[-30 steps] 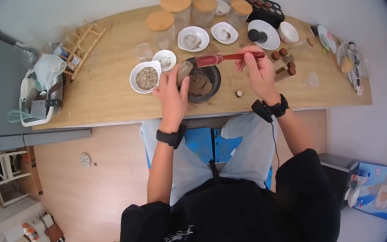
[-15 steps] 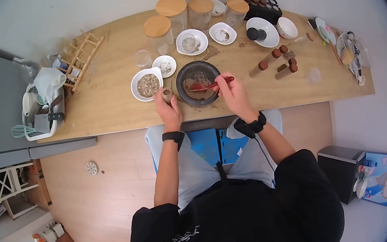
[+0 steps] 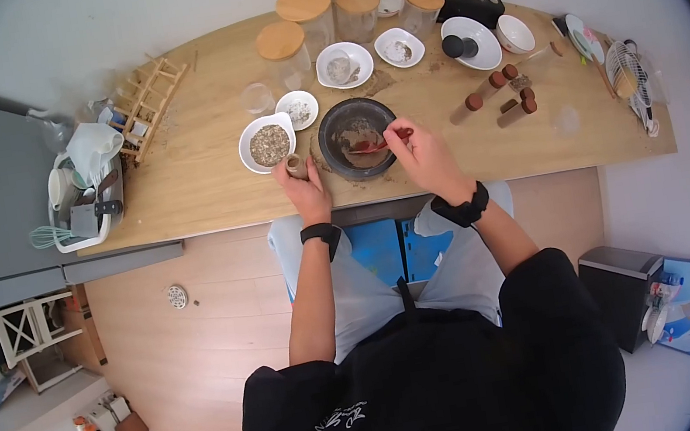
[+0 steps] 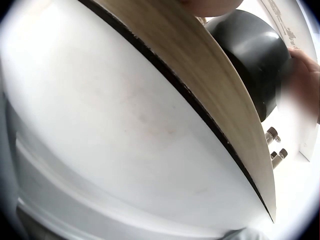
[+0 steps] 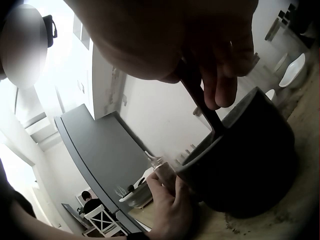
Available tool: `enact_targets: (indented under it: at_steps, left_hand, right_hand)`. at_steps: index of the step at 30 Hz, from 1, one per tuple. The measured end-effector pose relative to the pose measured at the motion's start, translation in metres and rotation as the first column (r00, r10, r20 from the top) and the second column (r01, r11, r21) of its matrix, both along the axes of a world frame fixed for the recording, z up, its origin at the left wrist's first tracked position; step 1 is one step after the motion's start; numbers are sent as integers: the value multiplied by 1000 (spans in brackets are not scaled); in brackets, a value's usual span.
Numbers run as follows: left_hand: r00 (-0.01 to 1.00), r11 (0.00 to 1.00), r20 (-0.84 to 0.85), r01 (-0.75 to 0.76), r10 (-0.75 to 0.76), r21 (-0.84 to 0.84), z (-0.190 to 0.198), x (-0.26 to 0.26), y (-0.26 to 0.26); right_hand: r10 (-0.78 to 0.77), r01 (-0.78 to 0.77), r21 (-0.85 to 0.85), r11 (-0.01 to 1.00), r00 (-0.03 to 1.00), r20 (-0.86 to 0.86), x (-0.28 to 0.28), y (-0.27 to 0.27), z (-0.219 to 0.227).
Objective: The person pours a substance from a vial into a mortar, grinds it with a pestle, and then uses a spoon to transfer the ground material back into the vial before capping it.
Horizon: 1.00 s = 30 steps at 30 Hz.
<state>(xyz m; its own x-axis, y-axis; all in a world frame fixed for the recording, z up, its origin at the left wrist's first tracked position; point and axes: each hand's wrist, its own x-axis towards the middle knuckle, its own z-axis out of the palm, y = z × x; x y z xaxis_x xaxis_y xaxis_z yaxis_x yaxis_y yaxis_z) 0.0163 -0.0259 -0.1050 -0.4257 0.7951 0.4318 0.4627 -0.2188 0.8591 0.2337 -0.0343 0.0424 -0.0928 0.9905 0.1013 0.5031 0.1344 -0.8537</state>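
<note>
The dark mortar-like bowl (image 3: 358, 138) stands near the table's front edge with brown powder inside. My right hand (image 3: 428, 163) pinches the handle of a red spatula (image 3: 368, 147), its head down in the powder. Left of the bowl, my left hand (image 3: 305, 193) grips a small open glass jar (image 3: 296, 166) held upright. In the right wrist view the jar (image 5: 164, 172) shows brown powder in it, and the spatula handle (image 5: 202, 103) slants into the bowl (image 5: 245, 160). A white dish of coarse grains (image 3: 269, 145) sits beside the left fingers.
Behind the bowl stand white dishes (image 3: 344, 66) and jars with wooden lids (image 3: 304, 4). Brown-capped vials (image 3: 468, 108) stand at the right, near a white oval dish (image 3: 472, 43). A wooden rack (image 3: 148, 98) and a utensil tray (image 3: 88, 201) lie at the left.
The right hand has brought the spatula from above the bowl down into the powder. My left hand has drawn the jar away from the bowl's rim and down to its left.
</note>
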Motion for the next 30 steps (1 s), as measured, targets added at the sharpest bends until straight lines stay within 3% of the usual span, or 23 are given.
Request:
enact_targets:
  at_steps: [2, 5, 7, 8, 9, 10, 11, 13, 17, 20, 22, 26, 29, 30]
  left_hand:
    - [1000, 1000, -26, -6, 7, 30, -4, 1, 1]
    - [998, 999, -53, -11, 13, 48, -6, 0, 2]
    - [999, 1000, -51, -1, 3, 31, -7, -1, 1]
    - [997, 1000, -82, 15, -15, -1, -8, -3, 0]
    - [993, 999, -114, 35, -38, -32, -9, -4, 0]
    - [993, 998, -111, 46, -50, -39, -9, -3, 1]
    - [994, 1000, -103, 17, -18, -10, -8, -2, 2]
    - [996, 1000, -91, -9, 11, 18, -9, 0, 3]
    - [998, 999, -66, 5, -2, 45, -6, -1, 3]
    - [994, 998, -108, 5, 2, 68, 0, -1, 2]
    - [992, 998, -130, 6, 2, 67, 1, -1, 2]
    - [996, 998, -94, 9, -3, 60, -2, -3, 2]
    - [998, 999, -55, 13, -10, 47, -2, 0, 3]
    - [999, 999, -51, 11, -9, 45, -1, -1, 3]
  right_hand:
    - [29, -27, -44, 999, 998, 55, 9, -1, 11]
    - [106, -110, -56, 992, 992, -63, 21, 9, 19]
    - [284, -300, 210, 931, 953, 104, 30, 19, 19]
    - [279, -296, 205, 933, 954, 106, 33, 23, 22]
    - [317, -460, 335, 823, 859, 401, 37, 26, 26]
    - [274, -632, 384, 674, 696, 664, 39, 25, 30]
    - [274, -626, 376, 684, 697, 663, 39, 20, 31]
    - [422, -700, 220, 680, 618, 664, 38, 15, 33]
    - [519, -732, 99, 674, 565, 641, 39, 13, 43]
    - [554, -708, 128, 695, 640, 533, 43, 24, 45]
    - [455, -723, 210, 658, 605, 654, 43, 27, 49]
    - [401, -771, 183, 610, 499, 768, 43, 6, 47]
    - [398, -736, 187, 651, 540, 742, 36, -14, 39]
    - [383, -648, 211, 732, 647, 659, 32, -19, 35]
